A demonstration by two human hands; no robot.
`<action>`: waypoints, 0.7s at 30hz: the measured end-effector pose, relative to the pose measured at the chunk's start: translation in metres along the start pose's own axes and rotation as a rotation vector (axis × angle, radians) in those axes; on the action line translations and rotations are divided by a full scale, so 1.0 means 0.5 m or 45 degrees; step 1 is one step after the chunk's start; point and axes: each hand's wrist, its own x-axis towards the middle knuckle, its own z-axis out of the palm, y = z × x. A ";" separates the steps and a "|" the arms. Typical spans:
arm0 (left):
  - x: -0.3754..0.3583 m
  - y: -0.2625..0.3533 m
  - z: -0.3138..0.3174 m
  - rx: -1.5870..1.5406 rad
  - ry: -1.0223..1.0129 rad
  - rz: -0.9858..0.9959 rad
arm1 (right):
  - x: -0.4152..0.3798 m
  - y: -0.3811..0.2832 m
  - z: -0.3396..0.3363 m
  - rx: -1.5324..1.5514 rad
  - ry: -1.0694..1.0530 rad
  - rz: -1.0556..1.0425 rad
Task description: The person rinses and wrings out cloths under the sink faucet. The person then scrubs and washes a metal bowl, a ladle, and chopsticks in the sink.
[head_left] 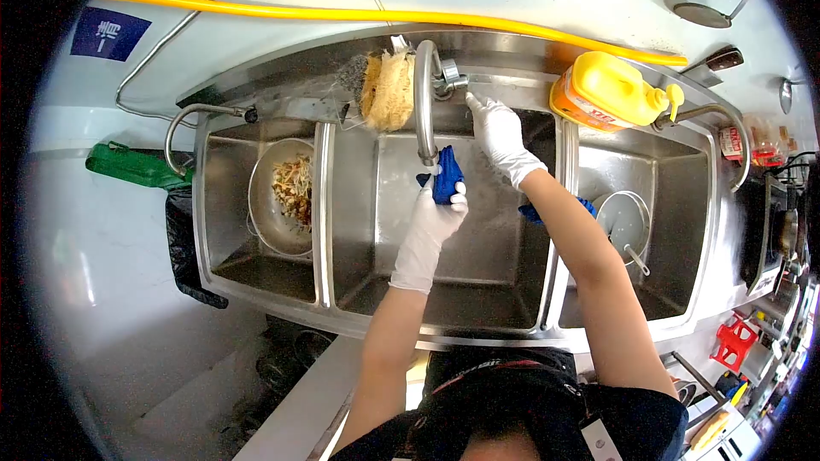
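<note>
My left hand [436,226], in a white glove, is closed on a bunched blue cloth [448,179] directly under the spout of the metal faucet [424,107]. The cloth's top reaches the spout's mouth. My right hand [502,137], also gloved in white, is at the back of the middle basin [491,248]. Its fingers stretch towards the faucet handle [457,84], fingertips just beside the handle's end, and nothing shows in its grasp. A second blue cloth [531,212] lies partly hidden behind my right forearm, near the divider.
In the left basin, a metal bowl [266,171] contains food scraps. The right basin has a pot [632,213] with a long-handled utensil. A yellow jug [611,90] and sponges [393,94] stand along the back ledge. A yellow hose [342,13] crosses the wall.
</note>
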 end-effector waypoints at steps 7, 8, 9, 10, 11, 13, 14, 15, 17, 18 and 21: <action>0.007 0.015 -0.027 -0.038 -0.009 -0.016 | -0.105 -0.048 0.017 0.949 -0.160 0.448; 0.005 0.022 -0.037 -0.012 -0.058 -0.063 | -0.131 -0.057 0.056 1.343 -0.238 0.604; -0.016 0.016 -0.009 0.045 -0.019 -0.062 | -0.138 -0.056 0.063 1.503 -0.543 0.709; -0.018 0.020 -0.016 0.096 0.008 -0.077 | -0.145 -0.056 0.070 1.653 -0.857 0.809; -0.018 0.029 -0.029 0.148 0.036 -0.090 | -0.137 -0.068 0.044 1.850 -0.937 0.920; -0.015 0.056 -0.078 0.167 -0.169 -0.167 | -0.130 -0.095 0.015 2.054 -0.760 1.011; -0.020 0.055 -0.071 0.093 0.017 -0.075 | -0.125 -0.112 -0.006 2.150 -0.671 1.055; -0.023 0.050 -0.054 0.016 0.198 0.018 | -0.121 -0.129 -0.016 2.169 -0.653 1.064; -0.040 0.040 -0.049 0.049 0.345 0.207 | -0.110 -0.165 -0.047 2.113 -0.633 0.984; -0.037 0.038 -0.045 0.060 0.464 0.209 | -0.102 -0.183 -0.069 2.037 -0.626 0.895; -0.026 0.026 -0.017 0.008 0.688 0.222 | -0.111 -0.192 -0.025 1.829 -0.469 0.829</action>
